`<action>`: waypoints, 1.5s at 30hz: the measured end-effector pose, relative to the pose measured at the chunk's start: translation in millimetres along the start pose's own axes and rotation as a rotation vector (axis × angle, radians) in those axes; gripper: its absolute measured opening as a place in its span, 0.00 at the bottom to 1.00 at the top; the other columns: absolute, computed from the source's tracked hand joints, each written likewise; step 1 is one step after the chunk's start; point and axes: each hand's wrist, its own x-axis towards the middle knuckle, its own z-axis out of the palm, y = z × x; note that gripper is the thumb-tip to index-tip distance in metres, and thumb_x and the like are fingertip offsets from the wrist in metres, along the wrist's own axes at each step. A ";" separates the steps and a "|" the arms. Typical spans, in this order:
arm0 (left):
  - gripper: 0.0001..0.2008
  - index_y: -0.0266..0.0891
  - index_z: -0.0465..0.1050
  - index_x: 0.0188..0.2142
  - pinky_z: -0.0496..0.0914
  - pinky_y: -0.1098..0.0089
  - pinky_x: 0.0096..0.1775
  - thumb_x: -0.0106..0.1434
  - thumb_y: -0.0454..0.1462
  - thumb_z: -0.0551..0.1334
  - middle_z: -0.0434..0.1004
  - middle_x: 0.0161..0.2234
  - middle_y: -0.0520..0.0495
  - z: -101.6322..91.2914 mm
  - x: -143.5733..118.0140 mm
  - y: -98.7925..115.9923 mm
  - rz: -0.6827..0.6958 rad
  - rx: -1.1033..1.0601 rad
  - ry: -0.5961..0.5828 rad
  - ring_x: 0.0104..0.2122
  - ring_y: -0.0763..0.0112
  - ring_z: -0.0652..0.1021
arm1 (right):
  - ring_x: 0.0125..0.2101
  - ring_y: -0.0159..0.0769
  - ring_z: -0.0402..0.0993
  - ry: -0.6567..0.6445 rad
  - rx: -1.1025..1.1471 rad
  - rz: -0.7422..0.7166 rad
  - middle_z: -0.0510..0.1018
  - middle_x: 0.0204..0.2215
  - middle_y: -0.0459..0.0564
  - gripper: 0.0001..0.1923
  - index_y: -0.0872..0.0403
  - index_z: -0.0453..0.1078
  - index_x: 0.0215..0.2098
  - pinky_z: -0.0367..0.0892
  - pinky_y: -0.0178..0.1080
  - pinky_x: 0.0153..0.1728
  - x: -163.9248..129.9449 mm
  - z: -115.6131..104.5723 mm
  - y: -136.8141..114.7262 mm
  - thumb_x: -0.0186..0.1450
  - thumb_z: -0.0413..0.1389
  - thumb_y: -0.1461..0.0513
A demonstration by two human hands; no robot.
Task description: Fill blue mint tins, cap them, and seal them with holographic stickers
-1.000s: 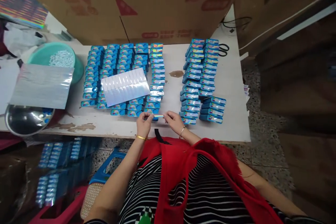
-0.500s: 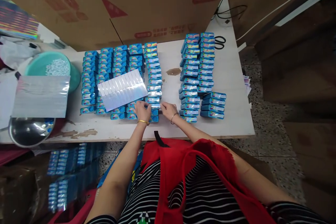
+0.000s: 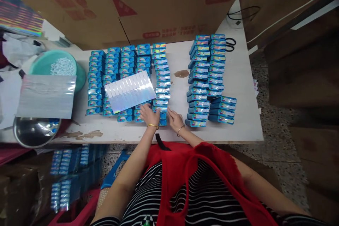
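Note:
Several columns of small blue boxes (image 3: pixel 161 102) stand close together on the table. At the near end of the column with shiny strips on its box tops are both hands. My left hand (image 3: pixel 149 114) rests there with its fingers spread and its thumb beside a silvery strip (image 3: pixel 160 109) on one box. Against the right side of the same column, my right hand (image 3: pixel 176 120) has its fingers stretched out and grips nothing that I can see. A silver sticker sheet (image 3: pixel 132 95) lies aslant over the boxes, just beyond my left hand.
More strip-topped boxes (image 3: pixel 197 103) stand to the right, with black-handled scissors (image 3: pixel 230 44) behind. At left are a green basin (image 3: pixel 39 64) of small white pieces, another silvery sheet (image 3: pixel 47 97) and a metal bowl (image 3: pixel 34 134). A large carton (image 3: pixel 137 10) borders the table's back.
Both hands held the ends of a silvery strip over a box; now it lies on the box top. My left fingers have spread and my right hand has dropped slightly. The view has shifted.

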 end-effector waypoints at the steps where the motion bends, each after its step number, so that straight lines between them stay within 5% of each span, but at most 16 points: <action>1: 0.22 0.39 0.63 0.45 0.62 0.54 0.48 0.55 0.45 0.66 0.67 0.48 0.37 0.6 -0.7 0.1 0.003 0.003 0.001 0.50 0.49 0.68 | 0.40 0.41 0.73 -0.045 -0.037 -0.012 0.78 0.39 0.54 0.27 0.55 0.60 0.63 0.60 0.41 0.45 -2.1 0.9 0.8 0.67 0.40 0.66; 6: 0.17 0.40 0.65 0.41 0.63 0.55 0.47 0.57 0.44 0.65 0.68 0.45 0.40 -2.2 -5.4 -8.4 0.062 -0.015 -0.039 0.48 0.51 0.69 | 0.42 0.43 0.72 -0.175 -0.158 0.029 0.78 0.40 0.53 0.28 0.51 0.62 0.62 0.62 0.42 0.44 -0.3 2.4 11.0 0.64 0.42 0.67; 10: 0.11 0.40 0.65 0.41 0.64 0.60 0.47 0.62 0.43 0.60 0.69 0.42 0.43 -30.3 20.4 -45.9 0.147 -0.244 0.031 0.44 0.61 0.72 | 0.44 0.47 0.69 0.133 -0.145 0.034 0.75 0.42 0.58 0.28 0.53 0.55 0.66 0.63 0.46 0.44 22.3 -4.7 2.4 0.68 0.39 0.61; 14: 0.18 0.38 0.64 0.48 0.63 0.56 0.51 0.62 0.43 0.60 0.67 0.49 0.37 -77.1 79.5 -100.7 -0.129 -0.255 0.340 0.48 0.58 0.70 | 0.53 0.51 0.62 0.228 -0.177 -0.083 0.68 0.54 0.62 0.30 0.55 0.52 0.67 0.59 0.51 0.52 62.2 -11.2 -39.0 0.69 0.40 0.55; 18: 0.19 0.39 0.68 0.43 0.59 0.48 0.54 0.54 0.44 0.66 0.64 0.53 0.34 -102.1 118.7 -133.4 -0.310 -0.204 0.255 0.55 0.47 0.65 | 0.64 0.53 0.46 0.096 -0.253 -0.215 0.53 0.66 0.58 0.33 0.54 0.49 0.68 0.50 0.54 0.59 96.6 6.0 -85.4 0.68 0.45 0.52; 24: 0.07 0.40 0.63 0.32 0.69 0.61 0.46 0.57 0.39 0.60 0.72 0.35 0.46 -95.4 111.8 -133.9 -0.197 -0.592 0.230 0.40 0.63 0.75 | 0.68 0.50 0.35 -0.038 -0.339 -0.206 0.42 0.69 0.59 0.39 0.55 0.43 0.69 0.39 0.58 0.63 105.1 38.5 -105.6 0.66 0.46 0.47; 29: 0.13 0.41 0.62 0.37 0.70 0.71 0.32 0.57 0.45 0.60 0.72 0.25 0.53 -114.0 97.9 -114.1 -0.174 -1.051 0.083 0.26 0.72 0.75 | 0.68 0.55 0.26 0.061 -0.419 -0.440 0.36 0.70 0.61 0.51 0.57 0.41 0.69 0.31 0.60 0.63 103.8 14.2 -149.5 0.59 0.51 0.38; 34: 0.16 0.39 0.68 0.33 0.66 0.73 0.29 0.54 0.48 0.65 0.70 0.23 0.55 -174.3 81.9 -94.8 0.019 -1.214 -0.103 0.23 0.76 0.70 | 0.67 0.57 0.41 0.002 -0.340 -0.779 0.53 0.67 0.59 0.52 0.53 0.48 0.68 0.30 0.62 0.63 100.5 -20.9 -228.9 0.55 0.53 0.36; 37: 0.13 0.40 0.70 0.32 0.66 0.72 0.30 0.60 0.48 0.61 0.70 0.24 0.53 -215.3 72.5 -92.5 0.224 -1.123 -0.118 0.24 0.75 0.70 | 0.54 0.51 0.67 -0.074 -0.172 -0.847 0.74 0.53 0.57 0.36 0.51 0.63 0.59 0.50 0.57 0.59 90.1 -32.5 -257.9 0.60 0.54 0.41; 39: 0.12 0.40 0.70 0.32 0.67 0.69 0.34 0.63 0.46 0.59 0.71 0.26 0.51 -239.7 67.3 -94.7 0.372 -0.951 0.015 0.28 0.72 0.71 | 0.41 0.45 0.75 -0.142 -0.098 -0.832 0.80 0.41 0.56 0.24 0.51 0.72 0.48 0.64 0.47 0.48 82.4 -37.3 -269.9 0.63 0.52 0.45; 42: 0.14 0.41 0.71 0.38 0.65 0.62 0.47 0.58 0.46 0.65 0.74 0.38 0.44 -267.9 60.8 -100.0 0.519 -0.665 0.345 0.42 0.64 0.73 | 0.30 0.38 0.75 -0.234 -0.053 -0.791 0.80 0.28 0.52 0.19 0.50 0.74 0.35 0.65 0.38 0.32 71.2 -43.5 -285.4 0.68 0.46 0.50; 45: 0.13 0.40 0.71 0.38 0.64 0.63 0.48 0.59 0.46 0.65 0.74 0.39 0.45 -282.2 54.3 -103.7 0.700 -0.562 0.319 0.43 0.65 0.73 | 0.25 0.37 0.74 -0.341 0.000 -0.790 0.79 0.24 0.50 0.20 0.49 0.74 0.30 0.64 0.36 0.28 60.2 -52.4 -300.1 0.69 0.45 0.51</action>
